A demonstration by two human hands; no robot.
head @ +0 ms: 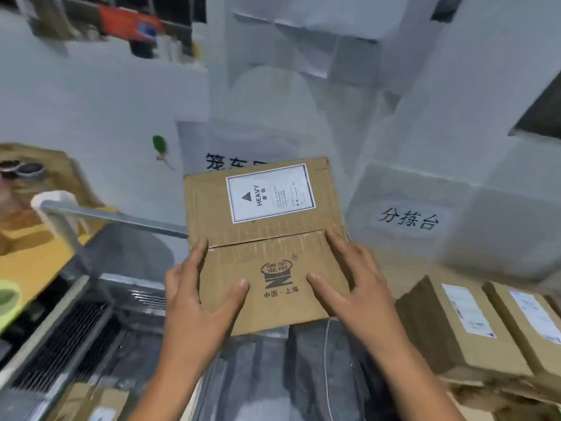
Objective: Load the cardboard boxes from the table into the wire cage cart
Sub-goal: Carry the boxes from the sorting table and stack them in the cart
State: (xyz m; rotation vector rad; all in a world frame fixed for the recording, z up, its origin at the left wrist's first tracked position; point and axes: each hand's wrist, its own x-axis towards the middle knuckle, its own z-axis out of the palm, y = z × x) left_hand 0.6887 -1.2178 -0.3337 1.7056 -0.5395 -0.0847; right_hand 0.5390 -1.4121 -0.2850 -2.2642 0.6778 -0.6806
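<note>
Head view | left hand and right hand clamp a cardboard box from both sides, fingers spread on top, likely to steady its weight; box held midair, between table boxes and wire cart

A parcel sorting area in a warehouse or mock-up of one. White panels carry handwritten Chinese signs, one marking the sorting table. Labelled cardboard boxes lie stacked at the right; a box with a "HEAVY" label is in hand; a metal wire cage cart stands at the left.
</note>
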